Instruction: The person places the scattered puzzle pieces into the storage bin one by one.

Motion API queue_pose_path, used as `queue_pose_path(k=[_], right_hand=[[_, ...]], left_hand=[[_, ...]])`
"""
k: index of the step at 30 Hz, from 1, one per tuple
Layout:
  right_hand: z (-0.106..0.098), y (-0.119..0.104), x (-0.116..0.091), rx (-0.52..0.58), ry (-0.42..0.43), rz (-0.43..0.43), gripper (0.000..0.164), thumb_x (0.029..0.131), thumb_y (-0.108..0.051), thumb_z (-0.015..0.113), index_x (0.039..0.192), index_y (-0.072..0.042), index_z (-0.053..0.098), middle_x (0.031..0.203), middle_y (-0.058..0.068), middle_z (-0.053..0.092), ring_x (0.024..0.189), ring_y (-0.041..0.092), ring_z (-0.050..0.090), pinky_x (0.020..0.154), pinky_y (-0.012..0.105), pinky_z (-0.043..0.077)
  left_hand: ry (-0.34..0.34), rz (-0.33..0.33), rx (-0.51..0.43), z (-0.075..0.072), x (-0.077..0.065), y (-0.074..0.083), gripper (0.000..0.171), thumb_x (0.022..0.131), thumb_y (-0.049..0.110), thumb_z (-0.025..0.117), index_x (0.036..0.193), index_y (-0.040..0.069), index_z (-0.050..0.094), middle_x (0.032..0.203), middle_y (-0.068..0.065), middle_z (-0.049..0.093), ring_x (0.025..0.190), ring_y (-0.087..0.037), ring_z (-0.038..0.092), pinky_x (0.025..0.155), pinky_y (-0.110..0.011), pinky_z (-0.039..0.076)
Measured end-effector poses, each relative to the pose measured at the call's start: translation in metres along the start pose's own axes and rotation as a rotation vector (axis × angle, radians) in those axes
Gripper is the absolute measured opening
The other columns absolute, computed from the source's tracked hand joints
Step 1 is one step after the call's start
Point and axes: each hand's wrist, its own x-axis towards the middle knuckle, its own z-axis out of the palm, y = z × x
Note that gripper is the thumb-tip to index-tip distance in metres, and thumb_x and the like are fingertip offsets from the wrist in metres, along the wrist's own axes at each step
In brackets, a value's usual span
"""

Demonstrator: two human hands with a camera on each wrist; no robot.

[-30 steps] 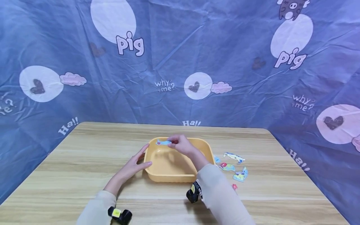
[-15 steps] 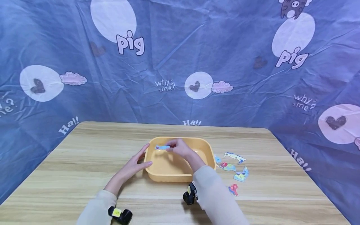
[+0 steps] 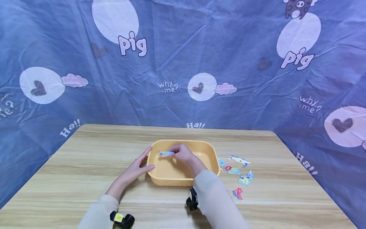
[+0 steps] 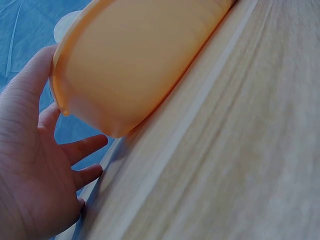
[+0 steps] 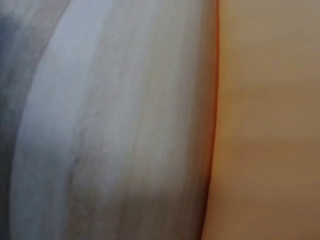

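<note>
Soft, even, bright light; head view sharp, right-wrist view heavily blurred.

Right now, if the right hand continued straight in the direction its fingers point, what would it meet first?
The right hand, pinching a blue piece, points left across the yellow basin. It would probably meet the basin's left wall first, where the left hand rests outside; depth is uncertain.

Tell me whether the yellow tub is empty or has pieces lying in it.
Empty: the yellow tub shows bare floor; the right hand holds one blue piece above it.
</note>
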Motion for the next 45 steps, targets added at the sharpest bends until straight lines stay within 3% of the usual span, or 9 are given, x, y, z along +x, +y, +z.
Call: queue_pose_path(k=[5,12,21,26,30,32,39,43,45], right_hand=[[0.002,0.005,0.003,0.020,-0.001,0.010,0.013,0.076,-0.001,0.062,0.088,0.004,0.066,0.070,0.005,0.055,0.061,0.012,0.045,0.051,0.022,0.038],[0.011,0.043,0.024,-0.012,-0.007,-0.035,0.016,0.075,-0.016,0.067,0.088,-0.007,0.069,0.069,0.001,0.056,0.061,0.014,0.048,0.051,0.026,0.041],[0.011,0.033,0.017,-0.049,-0.015,-0.059,0.018,0.075,-0.018,0.067,0.090,-0.008,0.068,0.066,-0.001,0.055,0.058,0.011,0.048,0.052,0.023,0.041],[0.009,0.011,0.009,-0.101,-0.019,0.050,0.019,0.075,-0.008,0.066,0.093,-0.003,0.067,0.071,0.006,0.058,0.059,0.018,0.053,0.055,0.029,0.045],[0.019,0.052,0.030,-0.098,-0.009,-0.061,0.021,0.076,-0.022,0.067,0.092,-0.010,0.068,0.068,0.001,0.057,0.057,0.014,0.051,0.050,0.025,0.043],[0.020,0.057,0.032,-0.105,-0.011,-0.067,0.021,0.075,-0.023,0.067,0.092,-0.010,0.068,0.067,0.000,0.057,0.058,0.013,0.050,0.050,0.024,0.042],[0.007,-0.004,0.000,-0.160,-0.002,-0.004,0.020,0.076,-0.003,0.062,0.095,0.004,0.063,0.073,0.009,0.056,0.061,0.013,0.047,0.050,0.018,0.037],[0.009,0.003,0.004,-0.135,-0.006,0.011,0.022,0.074,-0.004,0.065,0.096,0.002,0.064,0.072,0.008,0.056,0.059,0.015,0.048,0.048,0.019,0.038],[0.015,0.031,0.019,-0.132,-0.008,-0.026,0.024,0.074,-0.010,0.067,0.097,-0.003,0.065,0.071,0.004,0.055,0.056,0.014,0.049,0.048,0.023,0.041]], left_hand=[[0.000,0.018,-0.003,0.000,0.000,0.000,0.072,0.079,0.025,0.062,0.138,0.027,0.020,0.127,-0.018,0.038,0.115,-0.028,0.035,0.095,-0.048,0.020],[-0.008,0.019,0.001,0.000,0.000,0.001,0.072,0.079,0.024,0.062,0.138,0.025,0.020,0.127,-0.019,0.038,0.116,-0.029,0.035,0.095,-0.048,0.019],[-0.012,-0.002,-0.004,-0.001,0.001,0.001,0.073,0.081,0.020,0.060,0.139,0.020,0.017,0.129,-0.022,0.034,0.118,-0.031,0.030,0.096,-0.049,0.016],[-0.006,-0.026,0.005,0.000,0.001,0.002,0.074,0.080,0.022,0.061,0.139,0.022,0.016,0.131,-0.021,0.033,0.120,-0.031,0.029,0.097,-0.048,0.016],[-0.005,-0.020,-0.002,0.000,0.001,0.005,0.073,0.080,0.021,0.061,0.139,0.021,0.017,0.130,-0.023,0.032,0.119,-0.031,0.029,0.097,-0.047,0.017],[-0.007,-0.014,-0.004,0.000,-0.002,0.011,0.072,0.081,0.018,0.060,0.139,0.017,0.017,0.130,-0.025,0.032,0.119,-0.033,0.029,0.096,-0.047,0.017],[-0.011,-0.023,0.016,0.003,-0.010,0.034,0.073,0.081,0.016,0.059,0.139,0.011,0.015,0.128,-0.028,0.032,0.118,-0.036,0.029,0.096,-0.047,0.018],[-0.011,-0.023,0.011,0.002,-0.009,0.032,0.073,0.081,0.017,0.059,0.139,0.012,0.015,0.129,-0.028,0.032,0.119,-0.036,0.028,0.097,-0.048,0.017],[-0.011,-0.022,0.010,0.002,-0.009,0.032,0.072,0.081,0.017,0.059,0.139,0.012,0.016,0.129,-0.028,0.032,0.119,-0.036,0.028,0.097,-0.048,0.016]])
